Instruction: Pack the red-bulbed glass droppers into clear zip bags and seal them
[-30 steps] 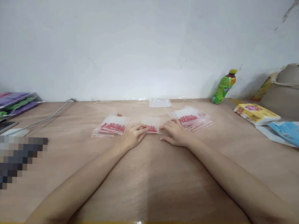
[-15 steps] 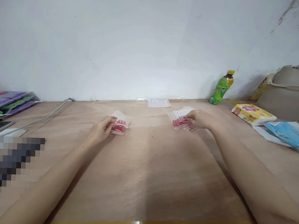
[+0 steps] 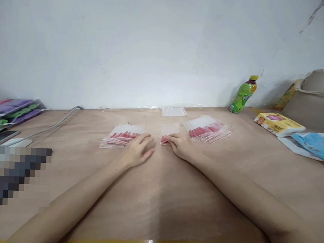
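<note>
Between two piles on the table lies a small zip bag [image 3: 170, 129] with red pieces inside. My right hand [image 3: 181, 146] has its fingertips and thumb closed on the bag's lower right part, hiding some of it. My left hand [image 3: 139, 151] is open just left of this bag, its thumb spread from the fingers and nothing seen in its grasp. Beside the left fingers sits a fanned pile of similar zip bags [image 3: 118, 134]. Another overlapping pile of zip bags [image 3: 207, 129], also with red pieces, lies beyond my right hand.
Clear plastic bags [image 3: 173, 111] lie flat near the wall. At right stand a green drink bottle [image 3: 243, 96], a yellow tissue pack [image 3: 280, 123], a blue packet [image 3: 315, 144] and a grey bag [image 3: 313, 106]. A grey cable [image 3: 61, 120], phone [image 3: 2, 137] and purple-green packets [image 3: 16, 111] are left.
My right hand has moved left from the right pile to the single zip bag in the middle. My left hand has let go at the left pile and moved right, fingers now spread.
</note>
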A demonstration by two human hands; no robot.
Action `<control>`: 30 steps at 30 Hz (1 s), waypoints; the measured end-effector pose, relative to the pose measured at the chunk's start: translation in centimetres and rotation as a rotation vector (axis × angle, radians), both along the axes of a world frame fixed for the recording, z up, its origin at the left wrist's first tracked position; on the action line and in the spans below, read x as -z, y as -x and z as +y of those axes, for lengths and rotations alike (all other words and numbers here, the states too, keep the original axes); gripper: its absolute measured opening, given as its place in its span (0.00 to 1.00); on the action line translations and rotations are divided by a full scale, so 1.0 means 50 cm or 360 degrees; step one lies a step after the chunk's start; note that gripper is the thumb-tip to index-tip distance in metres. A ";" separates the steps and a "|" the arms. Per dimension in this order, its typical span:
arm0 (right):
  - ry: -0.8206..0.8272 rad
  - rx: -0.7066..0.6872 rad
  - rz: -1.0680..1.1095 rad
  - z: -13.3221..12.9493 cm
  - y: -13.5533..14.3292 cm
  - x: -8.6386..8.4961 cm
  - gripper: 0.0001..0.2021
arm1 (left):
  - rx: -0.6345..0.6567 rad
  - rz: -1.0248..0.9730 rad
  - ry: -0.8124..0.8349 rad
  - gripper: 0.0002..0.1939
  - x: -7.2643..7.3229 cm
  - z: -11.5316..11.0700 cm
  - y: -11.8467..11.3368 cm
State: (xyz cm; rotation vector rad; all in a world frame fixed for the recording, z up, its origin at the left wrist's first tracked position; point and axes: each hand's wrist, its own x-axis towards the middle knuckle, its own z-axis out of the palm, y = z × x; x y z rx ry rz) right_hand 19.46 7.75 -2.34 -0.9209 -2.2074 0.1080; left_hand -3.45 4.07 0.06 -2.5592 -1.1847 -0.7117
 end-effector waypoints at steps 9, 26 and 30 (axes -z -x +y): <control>-0.0290 0.0120 -0.0341 -0.003 -0.099 -0.008 0.11 | 0.0240 0.0000 -0.0013 0.08 0.029 0.049 -0.072; -0.0301 0.0182 -0.0630 0.002 -0.102 -0.009 0.08 | 0.0488 0.0098 0.0100 0.15 0.021 0.064 -0.085; -0.0426 0.0188 -0.0577 -0.003 -0.109 -0.008 0.07 | 0.0360 0.0018 0.0051 0.10 0.030 0.063 -0.087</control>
